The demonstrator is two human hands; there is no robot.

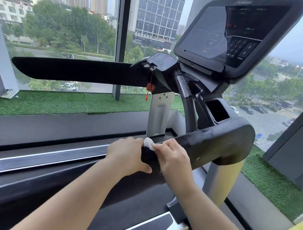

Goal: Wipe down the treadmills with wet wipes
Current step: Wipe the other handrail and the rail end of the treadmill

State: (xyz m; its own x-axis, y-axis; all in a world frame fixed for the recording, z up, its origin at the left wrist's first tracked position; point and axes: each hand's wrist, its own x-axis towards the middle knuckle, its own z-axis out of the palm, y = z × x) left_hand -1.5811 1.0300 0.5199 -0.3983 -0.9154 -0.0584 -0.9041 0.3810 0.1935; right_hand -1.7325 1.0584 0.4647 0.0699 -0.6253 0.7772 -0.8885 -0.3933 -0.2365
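A black padded handrail (210, 144) of the treadmill runs from the lower centre up to the right. My left hand (127, 155) grips its near end, thumb curled under it. My right hand (172, 158) lies on top of the rail just beside the left one and pinches a small white wet wipe (148, 143) against the rail's upper edge. The other handrail (77, 70) stretches left at mid-height. The console screen (227, 31) stands dark at the upper right.
A red safety clip (150, 87) hangs on a cord under the console. A cup holder recess (218, 109) sits beside the right rail. The running belt (140, 196) lies below my arms. Artificial grass (56, 103) and large windows border the machine.
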